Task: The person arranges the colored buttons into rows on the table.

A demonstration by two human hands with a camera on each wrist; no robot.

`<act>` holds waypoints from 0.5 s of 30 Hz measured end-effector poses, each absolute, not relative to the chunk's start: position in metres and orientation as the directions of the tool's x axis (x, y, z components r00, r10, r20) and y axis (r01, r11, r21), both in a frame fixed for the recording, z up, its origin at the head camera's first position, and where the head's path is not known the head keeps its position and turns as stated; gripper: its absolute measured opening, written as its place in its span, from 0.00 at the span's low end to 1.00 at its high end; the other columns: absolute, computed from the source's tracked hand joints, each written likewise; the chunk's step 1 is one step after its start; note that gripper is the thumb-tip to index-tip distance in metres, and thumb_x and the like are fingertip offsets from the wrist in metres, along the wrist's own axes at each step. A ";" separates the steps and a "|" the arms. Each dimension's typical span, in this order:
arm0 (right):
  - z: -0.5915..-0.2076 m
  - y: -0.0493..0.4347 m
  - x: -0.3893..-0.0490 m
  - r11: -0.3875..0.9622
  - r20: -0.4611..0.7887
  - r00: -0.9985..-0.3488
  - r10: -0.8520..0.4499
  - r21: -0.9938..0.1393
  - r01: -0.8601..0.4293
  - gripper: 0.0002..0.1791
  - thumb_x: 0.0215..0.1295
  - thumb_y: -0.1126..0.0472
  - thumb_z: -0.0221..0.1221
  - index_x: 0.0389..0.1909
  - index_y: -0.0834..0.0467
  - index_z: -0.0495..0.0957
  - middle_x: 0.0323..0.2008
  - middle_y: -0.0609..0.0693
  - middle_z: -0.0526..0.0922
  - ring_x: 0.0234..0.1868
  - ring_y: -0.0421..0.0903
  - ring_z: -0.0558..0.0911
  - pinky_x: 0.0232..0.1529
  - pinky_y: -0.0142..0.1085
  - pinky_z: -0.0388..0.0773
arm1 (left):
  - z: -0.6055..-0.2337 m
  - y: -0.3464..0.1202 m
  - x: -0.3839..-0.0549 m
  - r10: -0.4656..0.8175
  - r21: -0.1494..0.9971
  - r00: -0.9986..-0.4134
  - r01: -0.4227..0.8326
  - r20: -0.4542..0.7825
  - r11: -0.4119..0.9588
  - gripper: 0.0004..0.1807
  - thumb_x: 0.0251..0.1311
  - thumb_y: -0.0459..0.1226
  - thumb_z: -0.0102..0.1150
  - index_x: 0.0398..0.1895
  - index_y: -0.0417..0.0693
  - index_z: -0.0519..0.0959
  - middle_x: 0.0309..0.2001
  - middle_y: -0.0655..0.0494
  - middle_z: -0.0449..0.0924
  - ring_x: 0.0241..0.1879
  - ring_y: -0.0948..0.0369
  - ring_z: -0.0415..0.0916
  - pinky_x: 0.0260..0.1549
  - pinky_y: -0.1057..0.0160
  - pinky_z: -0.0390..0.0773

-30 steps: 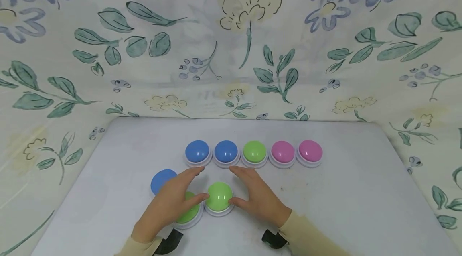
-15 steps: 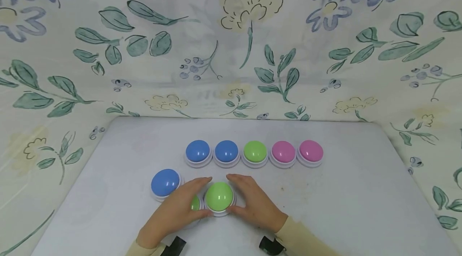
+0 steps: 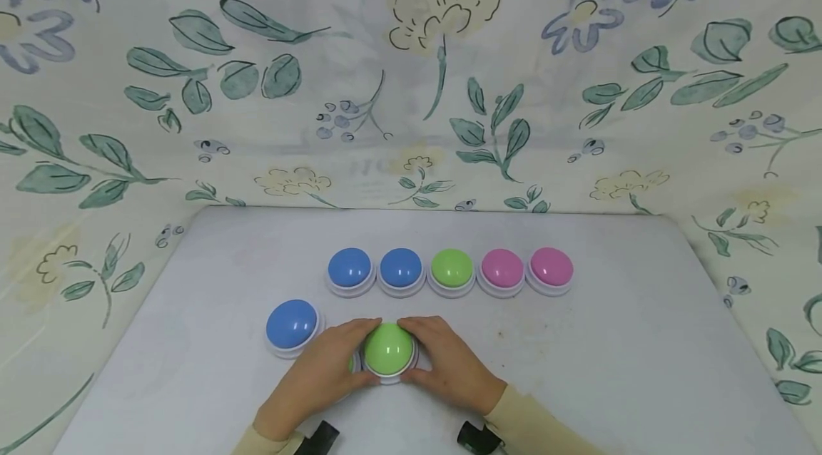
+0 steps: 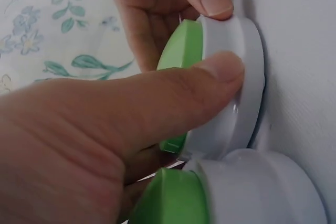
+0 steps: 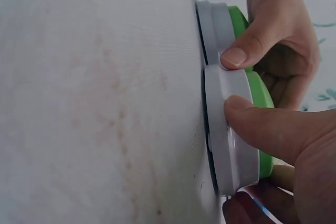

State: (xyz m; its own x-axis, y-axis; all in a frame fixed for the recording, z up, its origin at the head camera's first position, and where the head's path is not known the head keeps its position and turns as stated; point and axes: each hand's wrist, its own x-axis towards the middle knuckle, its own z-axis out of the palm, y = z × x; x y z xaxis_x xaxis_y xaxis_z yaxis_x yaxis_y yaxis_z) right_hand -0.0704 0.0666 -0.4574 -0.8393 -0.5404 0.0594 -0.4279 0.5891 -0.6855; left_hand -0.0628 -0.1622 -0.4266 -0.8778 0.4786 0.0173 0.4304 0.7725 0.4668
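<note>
A round push button with a green dome and white base (image 3: 388, 349) sits between my two hands near the front of the table. My left hand (image 3: 321, 368) grips its left side, and my right hand (image 3: 454, 371) grips its right side. Both thumbs press on the near side of the white base (image 5: 231, 145), as the right wrist view shows; fingers curve around its far side. A second green push button (image 4: 257, 195) stands against it on the left, mostly hidden under my left hand in the head view. Whether the held base is raised off the table cannot be made out.
Behind stands a row of push buttons: two blue ones (image 3: 349, 269), a green one (image 3: 452, 269) and two pink ones (image 3: 551, 268). Another blue push button (image 3: 292, 325) is left of my left hand. Flowered cloth (image 3: 417, 84) rises behind the white table (image 3: 642, 341).
Both hands have closed in around the green push button, fingertips drawing nearer and lower along its far side. The thumbs have slid down onto its base. The button itself stays in about the same place.
</note>
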 end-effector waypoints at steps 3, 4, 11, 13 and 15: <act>-0.456 0.068 -0.071 0.608 0.052 -0.846 -0.530 -0.672 -0.423 0.40 0.57 0.56 0.73 0.69 0.60 0.69 0.65 0.51 0.75 0.67 0.47 0.71 0.70 0.39 0.67 | -0.425 -0.158 -0.064 0.475 0.458 -0.880 0.428 0.014 0.779 0.42 0.46 0.42 0.79 0.65 0.37 0.73 0.61 0.45 0.78 0.60 0.47 0.76 0.61 0.47 0.75; -0.456 0.069 -0.071 0.610 0.056 -0.848 -0.527 -0.670 -0.424 0.40 0.57 0.55 0.73 0.69 0.61 0.69 0.65 0.51 0.75 0.67 0.47 0.71 0.70 0.39 0.67 | -0.424 -0.157 -0.064 0.474 0.452 -0.880 0.429 0.016 0.782 0.42 0.46 0.42 0.79 0.65 0.37 0.73 0.61 0.45 0.78 0.60 0.47 0.76 0.61 0.47 0.75; -0.454 0.083 -0.071 0.598 0.110 -0.857 -0.503 -0.672 -0.437 0.39 0.56 0.56 0.73 0.68 0.62 0.70 0.64 0.52 0.76 0.66 0.49 0.72 0.69 0.42 0.69 | -0.421 -0.140 -0.068 0.483 0.459 -0.874 0.449 0.049 0.766 0.41 0.46 0.42 0.79 0.64 0.36 0.74 0.61 0.45 0.79 0.60 0.47 0.76 0.61 0.47 0.75; -0.454 0.089 -0.071 0.594 0.127 -0.860 -0.494 -0.674 -0.440 0.39 0.56 0.57 0.74 0.67 0.62 0.71 0.64 0.53 0.77 0.66 0.49 0.72 0.69 0.43 0.70 | -0.421 -0.134 -0.069 0.491 0.465 -0.870 0.457 0.055 0.758 0.41 0.46 0.41 0.79 0.64 0.36 0.74 0.61 0.45 0.78 0.60 0.48 0.76 0.61 0.48 0.75; -0.454 0.095 -0.070 0.595 0.131 -0.867 -0.481 -0.677 -0.432 0.39 0.55 0.57 0.74 0.67 0.62 0.71 0.64 0.53 0.77 0.66 0.49 0.72 0.68 0.44 0.70 | -0.421 -0.128 -0.070 0.504 0.466 -0.861 0.474 0.068 0.747 0.40 0.47 0.41 0.79 0.64 0.35 0.74 0.61 0.45 0.78 0.60 0.48 0.76 0.61 0.48 0.75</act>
